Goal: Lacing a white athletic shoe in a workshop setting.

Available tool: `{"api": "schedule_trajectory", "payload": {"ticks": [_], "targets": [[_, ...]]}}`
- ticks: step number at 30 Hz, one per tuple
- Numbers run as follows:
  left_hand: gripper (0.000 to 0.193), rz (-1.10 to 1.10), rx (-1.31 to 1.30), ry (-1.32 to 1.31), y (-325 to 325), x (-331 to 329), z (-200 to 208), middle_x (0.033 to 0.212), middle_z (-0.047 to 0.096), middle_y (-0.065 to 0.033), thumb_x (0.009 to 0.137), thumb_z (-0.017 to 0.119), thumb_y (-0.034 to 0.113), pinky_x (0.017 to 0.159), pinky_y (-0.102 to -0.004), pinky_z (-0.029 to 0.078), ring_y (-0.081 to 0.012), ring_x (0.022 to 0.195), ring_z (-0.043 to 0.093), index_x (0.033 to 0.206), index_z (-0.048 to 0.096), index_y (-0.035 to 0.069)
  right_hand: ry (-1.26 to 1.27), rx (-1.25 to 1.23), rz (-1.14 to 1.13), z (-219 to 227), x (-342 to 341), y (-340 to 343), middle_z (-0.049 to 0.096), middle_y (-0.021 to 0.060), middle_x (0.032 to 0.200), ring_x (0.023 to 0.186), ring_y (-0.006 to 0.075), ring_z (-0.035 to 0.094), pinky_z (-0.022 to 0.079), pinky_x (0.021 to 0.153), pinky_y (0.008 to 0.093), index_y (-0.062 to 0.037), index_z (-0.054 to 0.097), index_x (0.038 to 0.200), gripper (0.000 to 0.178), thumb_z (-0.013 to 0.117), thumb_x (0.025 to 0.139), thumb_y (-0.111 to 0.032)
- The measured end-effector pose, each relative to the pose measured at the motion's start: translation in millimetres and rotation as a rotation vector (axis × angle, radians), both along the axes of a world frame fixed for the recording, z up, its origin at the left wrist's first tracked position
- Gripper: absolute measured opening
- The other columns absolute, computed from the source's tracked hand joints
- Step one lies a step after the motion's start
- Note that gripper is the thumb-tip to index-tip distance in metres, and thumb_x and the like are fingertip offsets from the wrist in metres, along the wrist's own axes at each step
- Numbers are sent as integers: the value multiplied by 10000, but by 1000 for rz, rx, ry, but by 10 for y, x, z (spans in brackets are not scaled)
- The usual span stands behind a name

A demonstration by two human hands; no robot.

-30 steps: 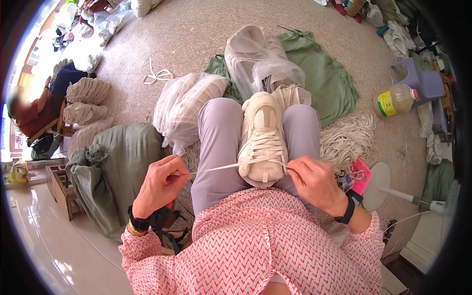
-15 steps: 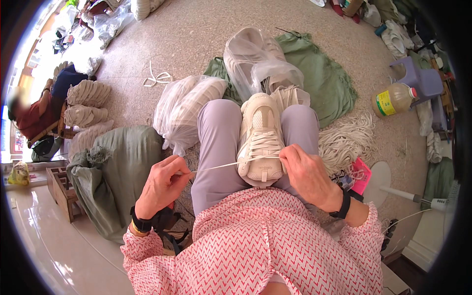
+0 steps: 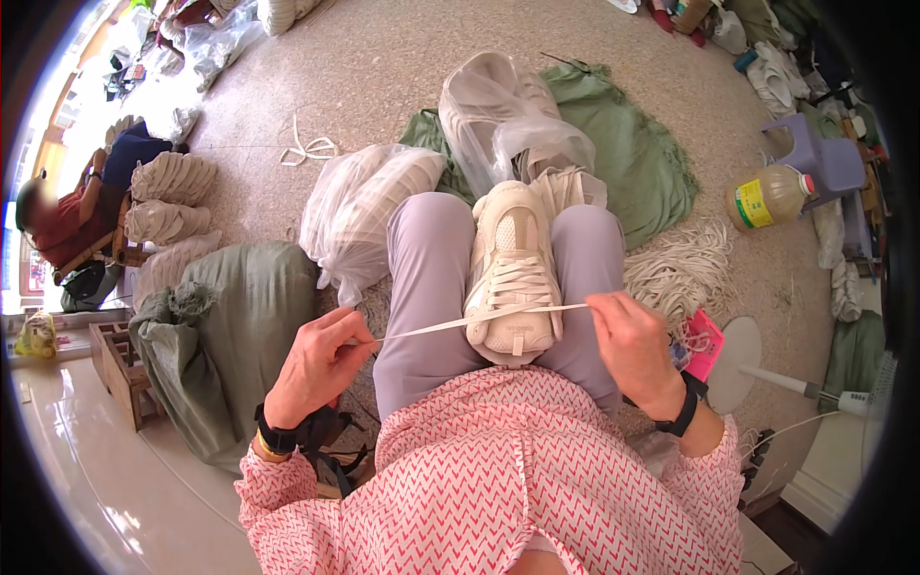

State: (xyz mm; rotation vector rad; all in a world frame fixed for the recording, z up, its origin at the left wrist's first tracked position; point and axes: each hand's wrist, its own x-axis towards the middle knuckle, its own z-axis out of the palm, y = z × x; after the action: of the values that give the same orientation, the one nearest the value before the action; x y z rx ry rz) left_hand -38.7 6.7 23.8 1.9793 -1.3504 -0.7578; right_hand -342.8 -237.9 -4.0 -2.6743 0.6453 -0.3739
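While both hands grip one lace (image 3: 431, 328), a pale shoe (image 3: 510, 213) rests between the knees

Where the left hand (image 3: 319, 364) ends, thumb and index fingertip are pressed together on the lace. The right hand (image 3: 634, 353), well apart from it, pinches the lace likewise, thumb against finger. Between them the lace runs almost straight across the near part of the shoe, just above its pull loop. Dark bands circle both wrists.

Shoe: toe pointing far, top facing up, lacing threaded, set between the thighs of grey-lilac trousers (image 3: 431, 287).

Near left of the knee: clear plastic bag (image 3: 350, 225) filled with stacked pale pieces. Beyond the toe, a second filled bag (image 3: 484, 110) by a green sheet (image 3: 632, 144) spread on the floor (image 3: 383, 77). Right of the knee: heap of off-white laces (image 3: 676, 273), with a bright pink container (image 3: 706, 340) at its near edge.

Farther right: capped bottle (image 3: 778, 192), partly filled, beside a grey-purple stool (image 3: 834, 158). Left: bulky grey-green sack (image 3: 254, 335) next to a wooden crate (image 3: 120, 374). Far left, a seated person (image 3: 72, 225) near rows of pale stacked pieces (image 3: 171, 182).
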Motion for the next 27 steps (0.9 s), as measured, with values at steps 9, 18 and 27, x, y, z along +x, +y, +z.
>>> {"api": "schedule_trajectory", "payload": {"ticks": [9,18,27], "targets": [[115,48,-14,-187,65,67,-62,807,559,-130,877,707,-46,560,-349,450,-261,629,565,881,593,-34,-132,89,-325,-5,-593,-195,740,161,951,827,329,731,578,719,386,9,715,1017,128,708,895,46],[161,90,-107,-430,245,339,-145,809,546,-115,843,710,-65,670,-378,475,-279,723,572,883,561,-18,-142,103,-545,-229,-1250,-421,638,64,745,600,83,544,442,550,267,27,716,1012,87,700,931,55],[166,234,96,-370,424,589,-82,760,528,-123,847,704,-39,624,-389,435,-281,668,539,867,541,-19,-104,254,-735,-503,-1591,-709,687,108,742,583,126,634,483,530,296,29,708,1021,80,678,947,38]]}}
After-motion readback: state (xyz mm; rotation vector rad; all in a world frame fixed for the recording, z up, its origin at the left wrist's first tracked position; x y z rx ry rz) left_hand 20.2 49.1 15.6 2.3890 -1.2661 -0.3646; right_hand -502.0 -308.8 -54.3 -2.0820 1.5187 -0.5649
